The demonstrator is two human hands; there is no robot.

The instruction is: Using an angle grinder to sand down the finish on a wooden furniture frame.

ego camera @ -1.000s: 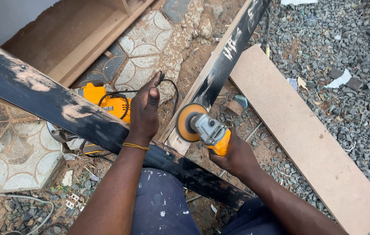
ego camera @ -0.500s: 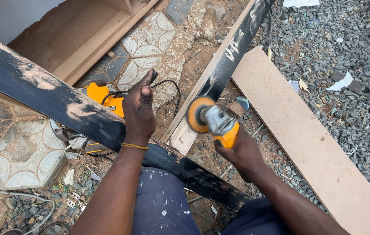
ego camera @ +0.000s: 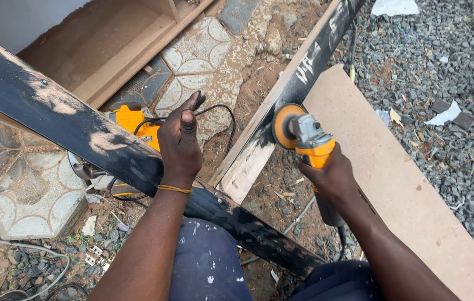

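Observation:
My left hand [ego camera: 180, 146] rests on a long black-painted wooden board [ego camera: 42, 108] that crosses the view from upper left to lower centre, fingers pressed flat on its top. My right hand [ego camera: 331, 178] grips a yellow angle grinder [ego camera: 309, 139]. Its orange sanding disc [ego camera: 282, 126] sits against a second black-painted plank [ego camera: 298, 83], which runs up to the right and shows bare wood at its lower end [ego camera: 248, 173].
A light brown flat board [ego camera: 393, 184] lies on grey gravel [ego camera: 448, 67] at the right. Another yellow power tool [ego camera: 134, 125] with a black cable lies under the black board on patterned paving tiles [ego camera: 31, 195]. A wooden cabinet frame [ego camera: 114, 44] stands at upper left.
The grinder has moved up along the second plank, away from its bare end. My left hand has kept its place on the black board.

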